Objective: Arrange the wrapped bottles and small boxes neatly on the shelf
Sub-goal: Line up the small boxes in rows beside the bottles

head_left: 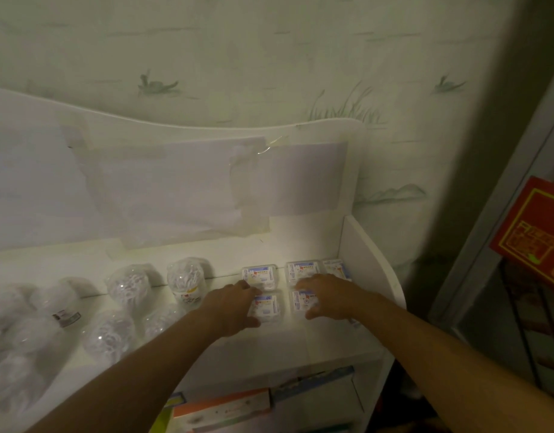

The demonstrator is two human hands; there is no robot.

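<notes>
Several small clear boxes with blue-and-white labels lie flat at the right end of the white shelf (316, 342). My left hand (230, 307) rests on the front left box (267, 306), fingers reaching toward the back left box (260, 275). My right hand (327, 295) lies on the front right box (302, 303), just below the back box (303, 269). Another box (336, 267) sits by the shelf's side wall. Several plastic-wrapped bottles stand and lie to the left, among them an upright one (186, 281), one behind it (128, 284) and one in front (110, 337).
The shelf's white back panel (175, 189) carries taped paper sheets. Its right side wall (369, 264) closes the end. A lower shelf holds coloured cartons (225, 407). A red box (535, 232) stands on a rack at the right. Patterned wallpaper is behind.
</notes>
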